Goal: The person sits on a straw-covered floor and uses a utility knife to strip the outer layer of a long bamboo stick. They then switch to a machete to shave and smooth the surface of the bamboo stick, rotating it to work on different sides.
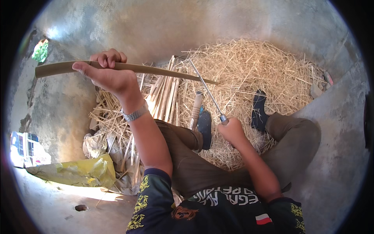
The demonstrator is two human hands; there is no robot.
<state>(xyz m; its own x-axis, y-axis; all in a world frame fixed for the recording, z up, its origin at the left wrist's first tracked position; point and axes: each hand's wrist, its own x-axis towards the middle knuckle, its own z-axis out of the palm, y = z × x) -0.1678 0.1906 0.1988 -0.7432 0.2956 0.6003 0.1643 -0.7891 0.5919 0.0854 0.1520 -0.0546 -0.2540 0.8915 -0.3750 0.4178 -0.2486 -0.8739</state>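
My left hand (107,72) is raised and grips a long, thin, tan bamboo strip (156,70) that runs from far left to its pointed tip near the centre. My right hand (233,130) is closed around the handle of a long narrow metal blade (206,89). That blade angles up and to the left, and its far end reaches the strip. A metal watch band sits on my left wrist. I sit cross-legged in olive trousers, with dark shoes on both feet.
A bundle of split bamboo sticks (165,95) and a wooden-handled tool (196,109) lie ahead of my knees on a heap of straw-like shavings (253,66). A yellow plastic bag (78,171) lies at lower left. Grey concrete floor and wall surround everything.
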